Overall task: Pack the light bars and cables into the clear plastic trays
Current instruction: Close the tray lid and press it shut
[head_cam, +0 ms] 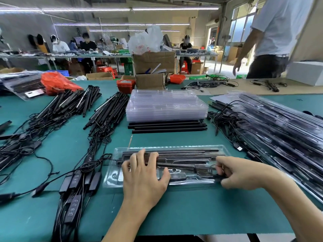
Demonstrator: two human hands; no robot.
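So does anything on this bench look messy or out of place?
Mostly the finished trays on the right: they lie slumped in a slanted heap, unlike the squared stack of empty trays. Loose cables trail beside them.

An orange plastic bag [57, 82] is lying at the far left of the green table [174, 215]. Two red bins [125, 85] are sitting beside stacked cardboard boxes [153, 62], a white bag [146, 41] bulging from the top one. A person in a white shirt [272, 32] is standing at right
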